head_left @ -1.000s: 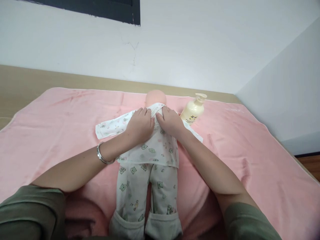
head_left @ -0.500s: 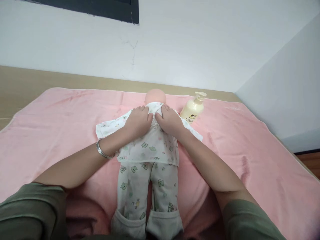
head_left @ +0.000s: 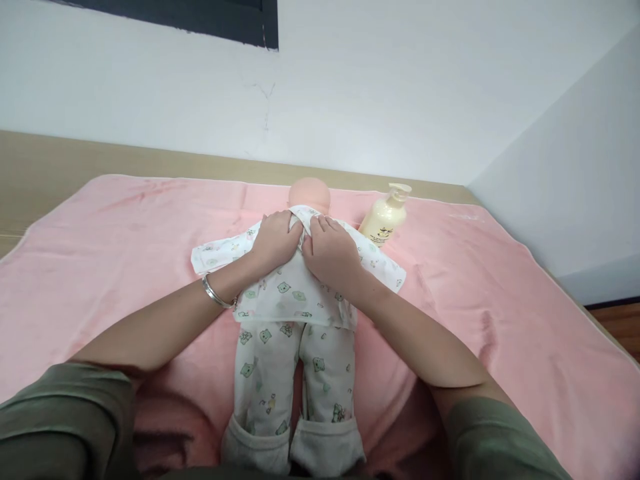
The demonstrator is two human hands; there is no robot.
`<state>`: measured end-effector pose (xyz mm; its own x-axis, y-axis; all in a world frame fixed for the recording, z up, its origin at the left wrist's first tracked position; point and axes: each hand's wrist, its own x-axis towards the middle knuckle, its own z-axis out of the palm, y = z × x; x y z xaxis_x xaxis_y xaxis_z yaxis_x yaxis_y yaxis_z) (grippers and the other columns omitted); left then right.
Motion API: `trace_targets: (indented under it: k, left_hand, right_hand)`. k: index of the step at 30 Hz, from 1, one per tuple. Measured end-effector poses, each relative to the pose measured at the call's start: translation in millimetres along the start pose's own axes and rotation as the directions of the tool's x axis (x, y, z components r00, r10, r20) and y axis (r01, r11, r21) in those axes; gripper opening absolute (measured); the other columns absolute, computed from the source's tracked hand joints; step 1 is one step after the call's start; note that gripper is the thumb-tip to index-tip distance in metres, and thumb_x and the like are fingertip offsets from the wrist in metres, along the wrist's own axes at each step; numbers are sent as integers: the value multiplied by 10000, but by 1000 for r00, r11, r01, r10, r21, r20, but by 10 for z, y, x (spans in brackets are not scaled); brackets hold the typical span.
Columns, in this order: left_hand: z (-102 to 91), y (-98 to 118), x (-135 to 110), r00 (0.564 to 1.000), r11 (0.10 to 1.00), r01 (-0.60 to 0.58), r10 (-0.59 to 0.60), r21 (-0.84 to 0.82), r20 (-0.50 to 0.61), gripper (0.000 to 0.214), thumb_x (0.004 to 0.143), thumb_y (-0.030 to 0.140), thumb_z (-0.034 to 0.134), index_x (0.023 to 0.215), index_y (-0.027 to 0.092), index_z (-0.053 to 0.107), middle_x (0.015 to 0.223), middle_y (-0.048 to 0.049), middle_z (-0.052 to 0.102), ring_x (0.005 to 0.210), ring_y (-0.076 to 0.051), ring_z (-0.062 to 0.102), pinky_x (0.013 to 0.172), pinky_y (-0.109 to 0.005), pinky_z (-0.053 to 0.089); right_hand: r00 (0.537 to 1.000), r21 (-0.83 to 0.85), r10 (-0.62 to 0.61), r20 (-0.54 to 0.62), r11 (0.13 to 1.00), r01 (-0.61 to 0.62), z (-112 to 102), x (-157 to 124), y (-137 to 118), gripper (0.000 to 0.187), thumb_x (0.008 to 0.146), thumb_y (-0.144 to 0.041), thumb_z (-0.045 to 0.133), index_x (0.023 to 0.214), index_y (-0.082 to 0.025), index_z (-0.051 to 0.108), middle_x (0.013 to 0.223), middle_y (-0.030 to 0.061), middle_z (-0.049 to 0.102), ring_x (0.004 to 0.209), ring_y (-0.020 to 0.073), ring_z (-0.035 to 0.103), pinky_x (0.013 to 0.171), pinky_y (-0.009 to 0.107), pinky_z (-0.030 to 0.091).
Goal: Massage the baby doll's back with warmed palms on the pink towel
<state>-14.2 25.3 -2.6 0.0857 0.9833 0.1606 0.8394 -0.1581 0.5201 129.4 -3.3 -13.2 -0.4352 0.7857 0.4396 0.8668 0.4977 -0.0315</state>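
Note:
A baby doll [head_left: 309,193] lies lengthwise on a pink blanket [head_left: 110,240], its head away from me, dressed in a white printed top [head_left: 295,297] and matching trousers [head_left: 293,380]. Both my hands rest side by side on the doll's upper back, just below the collar. My left hand [head_left: 276,240], with a silver bangle on its wrist, lies flat on the left shoulder, fingers together. My right hand [head_left: 330,252] lies flat on the right shoulder, fingers reaching to the collar. Neither hand grips anything.
A cream pump bottle [head_left: 385,217] leans on the blanket just right of the doll's head. A wooden board [head_left: 75,157] runs along the white wall behind. The wall's corner closes in at the right.
Both hands slid slightly toward each other on the doll's upper back, the right one moving left off the right sleeve, so more of that sleeve shows.

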Motion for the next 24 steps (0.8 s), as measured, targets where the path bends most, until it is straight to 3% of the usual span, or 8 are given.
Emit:
trace_targets:
  k: [5,13,24]
  left_hand:
    - [4,1,-14,1000,1000,3,-3,-19,-16,323,935,350,317,848,170,571,966,-149,708,896,-259,627,887,-413,467]
    - [9,4,-8,999,1000,-28,29,10,-18,344,931,339,291,901,155,580,1048,-189,712,979,-300,640,900,-432,460]
    - [24,-12,1,999,999,-33,33,29,-28,298,931,334,298,852,182,542,1010,-167,715,953,-289,641,880,-424,469]
  right_hand:
    - [1000,42,27,-9,999,-27,48,36,43,469,1017,-257,320,1310,-6,586,1310,256,644,1255,368,568,1109,512,437]
    - [986,146,86,144,983,-107,-8,194,169,547,1011,-309,378,1406,45,515,1498,262,532,1428,378,460,1223,495,346]
    - [987,170,116,112,976,-135,-11,177,139,494,989,-284,378,1349,4,556,1460,254,567,1404,363,484,1196,511,373]
